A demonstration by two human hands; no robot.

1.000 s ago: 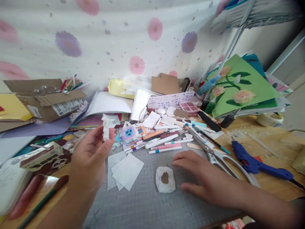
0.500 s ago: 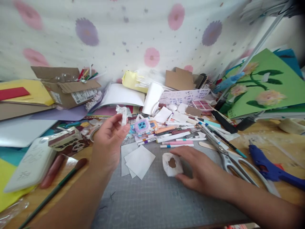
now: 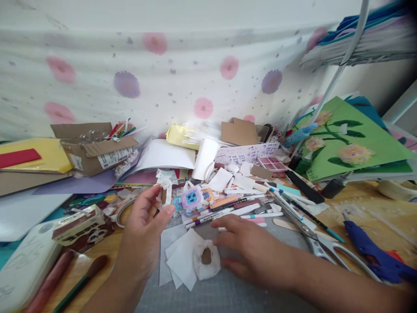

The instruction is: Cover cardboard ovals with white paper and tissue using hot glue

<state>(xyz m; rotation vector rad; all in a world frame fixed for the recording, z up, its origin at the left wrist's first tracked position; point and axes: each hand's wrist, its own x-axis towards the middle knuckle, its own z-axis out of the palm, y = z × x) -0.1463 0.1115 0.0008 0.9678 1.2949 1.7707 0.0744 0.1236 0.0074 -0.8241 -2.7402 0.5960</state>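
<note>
My left hand (image 3: 146, 226) is raised at the left of the grey cutting mat (image 3: 254, 291), its thumb and fingers apart. A narrow white paper strip (image 3: 167, 194) shows at the gap between thumb and fingertips; I see no firm pinch on it. Crumpled white tissue (image 3: 165, 175) lies just behind. On the mat, a crumpled white paper piece with a brown centre (image 3: 213, 266) overlaps the right side of several white paper squares (image 3: 186, 256). Just right of that piece, my right hand (image 3: 250, 248) hovers with loosely spread fingers and holds nothing visible.
Markers (image 3: 224, 213) and crocheted-looking pieces (image 3: 191, 198) crowd the mat's back. Scissors (image 3: 312, 239) and a blue glue gun (image 3: 371, 252) lie right. A small panda box (image 3: 86, 230) and a green-handled brush (image 3: 81, 278) lie left. A cardboard box (image 3: 97, 148) stands behind.
The crumpled paper piece has moved left against the paper squares, and my right hand has come off it. My left thumb and fingers look more parted. The view has tipped upward.
</note>
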